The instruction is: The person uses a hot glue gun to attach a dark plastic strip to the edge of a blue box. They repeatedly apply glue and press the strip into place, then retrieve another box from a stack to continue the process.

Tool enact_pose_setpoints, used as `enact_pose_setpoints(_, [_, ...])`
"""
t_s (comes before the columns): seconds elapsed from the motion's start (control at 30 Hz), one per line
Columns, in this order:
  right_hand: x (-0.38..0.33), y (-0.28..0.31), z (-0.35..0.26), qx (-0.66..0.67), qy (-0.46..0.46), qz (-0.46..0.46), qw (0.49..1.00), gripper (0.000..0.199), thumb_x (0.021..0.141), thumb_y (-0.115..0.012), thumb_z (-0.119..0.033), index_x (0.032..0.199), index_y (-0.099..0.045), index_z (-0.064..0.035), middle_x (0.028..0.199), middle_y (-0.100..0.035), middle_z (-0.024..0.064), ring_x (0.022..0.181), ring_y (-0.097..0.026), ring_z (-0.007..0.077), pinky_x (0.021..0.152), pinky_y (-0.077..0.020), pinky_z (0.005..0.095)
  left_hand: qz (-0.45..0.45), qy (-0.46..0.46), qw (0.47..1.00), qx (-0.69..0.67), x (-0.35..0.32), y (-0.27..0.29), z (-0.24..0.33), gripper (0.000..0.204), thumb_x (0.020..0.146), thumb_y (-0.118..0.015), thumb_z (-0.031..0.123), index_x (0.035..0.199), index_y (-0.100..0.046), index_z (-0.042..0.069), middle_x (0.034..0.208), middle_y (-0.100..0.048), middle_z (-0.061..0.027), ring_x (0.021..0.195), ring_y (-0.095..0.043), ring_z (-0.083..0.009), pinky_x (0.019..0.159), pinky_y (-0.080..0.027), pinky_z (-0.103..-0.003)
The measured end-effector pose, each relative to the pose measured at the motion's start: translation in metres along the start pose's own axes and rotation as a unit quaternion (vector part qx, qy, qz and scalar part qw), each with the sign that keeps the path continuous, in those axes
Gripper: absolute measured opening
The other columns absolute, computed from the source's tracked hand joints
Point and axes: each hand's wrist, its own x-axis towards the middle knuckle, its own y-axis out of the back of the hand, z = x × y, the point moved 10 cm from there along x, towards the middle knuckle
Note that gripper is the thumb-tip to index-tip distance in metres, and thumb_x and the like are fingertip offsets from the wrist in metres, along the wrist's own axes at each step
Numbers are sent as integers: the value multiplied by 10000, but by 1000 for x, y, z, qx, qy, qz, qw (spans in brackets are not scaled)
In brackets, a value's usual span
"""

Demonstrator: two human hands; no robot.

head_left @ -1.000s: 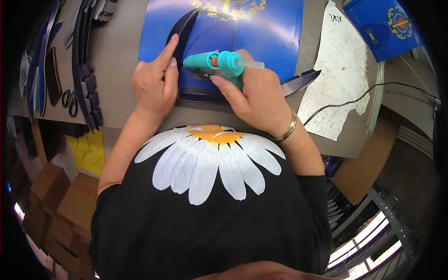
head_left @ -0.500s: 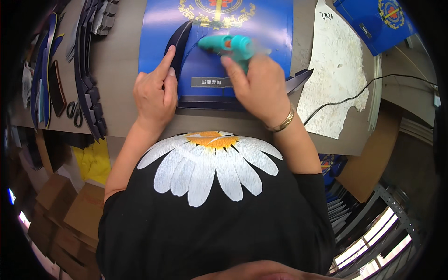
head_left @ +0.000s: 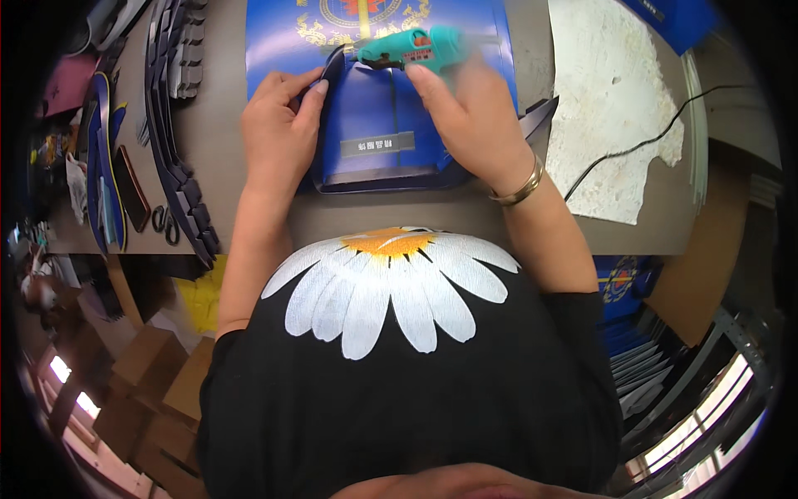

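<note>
A blue board with a gold emblem and a grey label lies on the table in front of me. A dark strip runs around its near edge, and its left end curves up beside the board. My left hand pinches this end between thumb and fingers. My right hand grips a teal glue gun, its nozzle pointing left, close to the tip of the strip. On the right, the strip's other end sticks out loose past the board.
A stained white sheet lies to the right, with a black cord crossing it. Notched dark strips, scissors and a phone-like dark slab lie to the left. Cardboard boxes stand below the table.
The glue gun's nozzle has moved up to near the strip's tip. My left hand has gone from pressing along the strip with a finger to pinching it. The whole view has shifted slightly.
</note>
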Motion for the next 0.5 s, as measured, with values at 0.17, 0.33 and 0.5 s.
enact_pose_setpoints(0.17, [5,-4,1,83,-10,-3,997,307,924,-623,-279,1037,-615,6,816,-681,225,790,-668,411,714,-526,470,-4,24,997,-77,0,-2,-11,193,898,-703,76,1076,-759,26,782,-590,-21,673,-513,-86,613,-413,-241])
enact_pose_setpoints(0.33, [7,-9,8,61,-26,-2,998,384,939,-615,-322,1061,-581,41,842,-677,246,815,-658,436,740,-520,477,-9,24,996,-86,0,-3,-14,196,901,-701,73,1080,-757,16,789,-588,-16,697,-519,-87,634,-414,-234])
enact_pose_setpoints(0.5, [8,-13,15,96,-40,-22,994,400,939,-613,-331,1053,-586,52,871,-670,264,841,-651,446,753,-513,485,-11,27,996,-85,1,-2,-14,199,903,-700,69,1086,-755,13,783,-585,-14,704,-519,-83,640,-417,-232])
